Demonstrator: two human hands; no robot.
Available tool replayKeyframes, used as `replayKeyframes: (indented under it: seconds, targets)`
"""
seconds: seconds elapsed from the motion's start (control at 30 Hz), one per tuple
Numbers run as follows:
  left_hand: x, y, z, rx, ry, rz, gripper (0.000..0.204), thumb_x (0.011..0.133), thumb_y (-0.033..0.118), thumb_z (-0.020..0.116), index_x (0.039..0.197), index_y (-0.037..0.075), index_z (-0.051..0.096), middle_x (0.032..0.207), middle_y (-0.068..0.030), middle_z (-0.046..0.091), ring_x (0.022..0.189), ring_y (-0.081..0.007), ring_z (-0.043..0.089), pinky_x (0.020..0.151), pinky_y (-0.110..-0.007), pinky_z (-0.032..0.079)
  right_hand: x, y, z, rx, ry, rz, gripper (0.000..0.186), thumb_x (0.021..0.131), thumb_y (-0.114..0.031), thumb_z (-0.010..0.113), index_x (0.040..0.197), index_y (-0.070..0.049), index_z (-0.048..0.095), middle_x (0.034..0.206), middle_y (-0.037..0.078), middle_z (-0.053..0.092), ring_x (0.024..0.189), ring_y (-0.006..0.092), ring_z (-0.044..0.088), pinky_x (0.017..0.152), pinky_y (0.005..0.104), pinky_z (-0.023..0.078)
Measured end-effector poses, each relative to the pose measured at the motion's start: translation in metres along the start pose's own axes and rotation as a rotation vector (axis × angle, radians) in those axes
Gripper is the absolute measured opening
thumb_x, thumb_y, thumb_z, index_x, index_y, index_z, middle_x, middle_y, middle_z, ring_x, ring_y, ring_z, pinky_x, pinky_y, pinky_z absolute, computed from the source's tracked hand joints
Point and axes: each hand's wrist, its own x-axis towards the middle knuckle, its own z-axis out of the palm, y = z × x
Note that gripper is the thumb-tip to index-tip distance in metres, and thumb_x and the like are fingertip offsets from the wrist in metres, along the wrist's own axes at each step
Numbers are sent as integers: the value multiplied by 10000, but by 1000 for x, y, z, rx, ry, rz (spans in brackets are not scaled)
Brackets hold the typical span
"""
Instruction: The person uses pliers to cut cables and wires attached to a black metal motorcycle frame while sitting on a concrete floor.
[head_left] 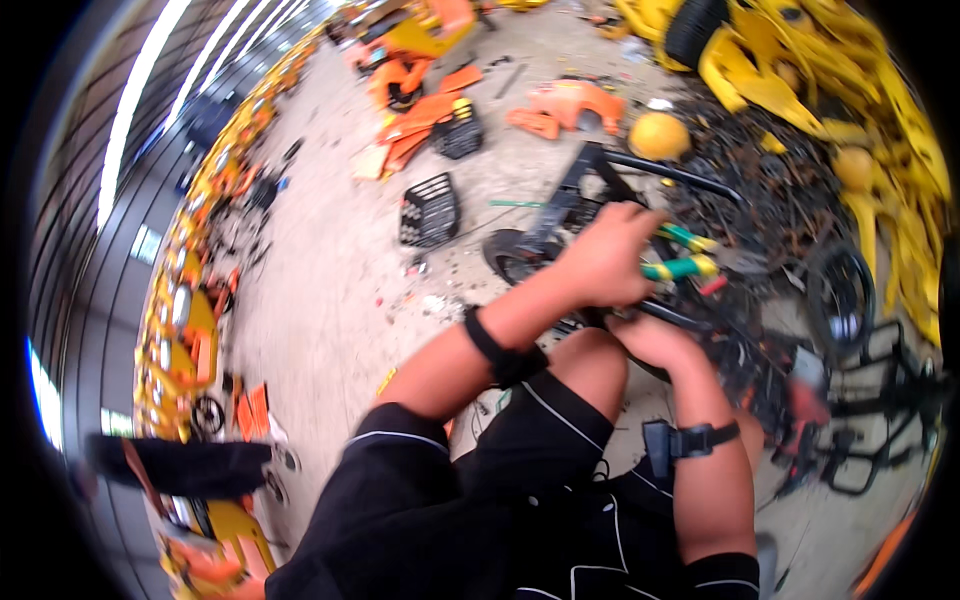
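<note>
A black wheeled vehicle frame [575, 185] stands in front of me, its small wheel [508, 258] at its left. My left hand [615, 255] is closed around a green-and-yellow-handled tool [678, 268], over the frame; its working end is unclear. Lower and to the right, my right hand [650, 338] reaches to a dark tube [680, 318] of the frame, with its fingertips hidden. My bent knee [590, 370] is just below it.
Yellow panels [760, 60] and black metal scrap [740, 180] are piled right, beside a tyre [838, 295]. Black baskets [428, 210] and orange panels [560, 105] lie ahead. A row of yellow vehicles [185, 340] lines the left, where another person's dark-trousered leg [190, 465] shows.
</note>
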Motion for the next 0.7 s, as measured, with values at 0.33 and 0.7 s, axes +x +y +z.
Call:
replayKeyframes:
  seconds: [0.33,0.7]
  targets:
    - [-5,-1,6,-113,54,-100,682,689,165,761,1354,74,642,1163,-166,640,1169,-366,583,987,-440,534,-15,17,10,54,27,140,499,908,-242,685,1355,-35,603,1233,184,677,1098,322,674,960,413,525]
    - [-6,0,5,-119,68,-112,670,692,152,740,1352,87,653,1169,-154,652,1168,-359,589,995,-446,534,-5,7,17,18,48,190,447,912,-136,645,1337,-2,610,1140,157,678,1043,273,666,937,373,516]
